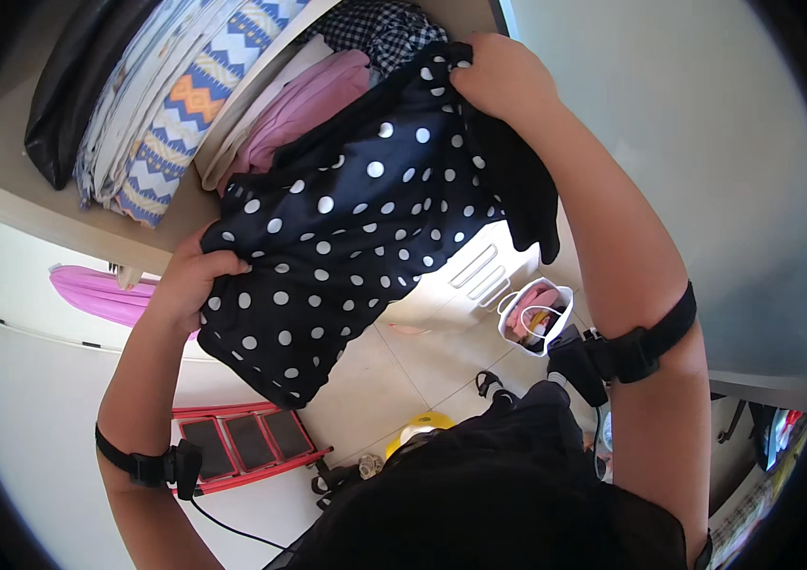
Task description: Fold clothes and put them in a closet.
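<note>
A black garment with white polka dots (346,249) hangs stretched between my two hands, just in front of a shelf. My left hand (197,278) grips its left edge, the thumb lying on top of the cloth. At the upper right my right hand (506,75) is closed around its top corner, and a plain black part of the cloth drapes below that wrist. Behind the garment, pink folded cloth (310,107) and black-and-white checked cloth (382,32) lie on the shelf, partly covered by it.
A shelf board (83,221) carries folded patterned fabric (189,107) and a black bag-like item (79,92). Below stand a white slotted cabinet (474,274), a white bag (566,320) with mixed items and a red step ladder (250,449). A pale door panel (695,178) is at right.
</note>
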Demonstrator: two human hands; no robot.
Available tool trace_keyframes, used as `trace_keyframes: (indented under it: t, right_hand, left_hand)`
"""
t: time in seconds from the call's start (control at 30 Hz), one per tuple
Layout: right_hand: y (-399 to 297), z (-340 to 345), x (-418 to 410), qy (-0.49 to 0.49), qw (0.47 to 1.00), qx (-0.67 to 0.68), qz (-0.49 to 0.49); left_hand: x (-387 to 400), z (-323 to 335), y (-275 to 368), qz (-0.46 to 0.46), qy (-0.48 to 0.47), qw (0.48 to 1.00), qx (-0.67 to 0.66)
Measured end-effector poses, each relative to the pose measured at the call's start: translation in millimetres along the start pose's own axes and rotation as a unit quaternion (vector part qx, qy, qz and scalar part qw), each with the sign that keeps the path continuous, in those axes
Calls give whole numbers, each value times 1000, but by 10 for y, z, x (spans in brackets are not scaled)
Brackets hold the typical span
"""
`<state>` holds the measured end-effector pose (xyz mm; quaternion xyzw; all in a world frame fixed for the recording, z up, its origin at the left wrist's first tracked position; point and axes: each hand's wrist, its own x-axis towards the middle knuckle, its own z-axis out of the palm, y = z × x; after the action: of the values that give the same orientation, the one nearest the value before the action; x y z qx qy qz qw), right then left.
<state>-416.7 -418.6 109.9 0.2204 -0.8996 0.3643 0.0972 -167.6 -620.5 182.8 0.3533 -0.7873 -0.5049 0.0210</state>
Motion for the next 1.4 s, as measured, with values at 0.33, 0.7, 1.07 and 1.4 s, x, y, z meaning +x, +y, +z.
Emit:
trace_keyframes:
  t: [0.33, 0.7, 1.07, 1.4]
  right_hand:
    - [46, -82, 78, 23, 998, 25, -48]
    - [500, -477, 95, 180, 955, 140, -188]
    - [116, -1033, 477, 399, 851, 116, -322]
    - [-476, -1517, 718, 557, 745, 123, -346]
  left_hand:
    - [-60, -4, 72, 18, 26, 999, -5]
    - [-573, 284, 360, 258, 177, 939, 141]
    - [-966, 157, 836, 408, 406, 745, 338]
    - [-943, 435, 1411, 468, 556, 574, 378]
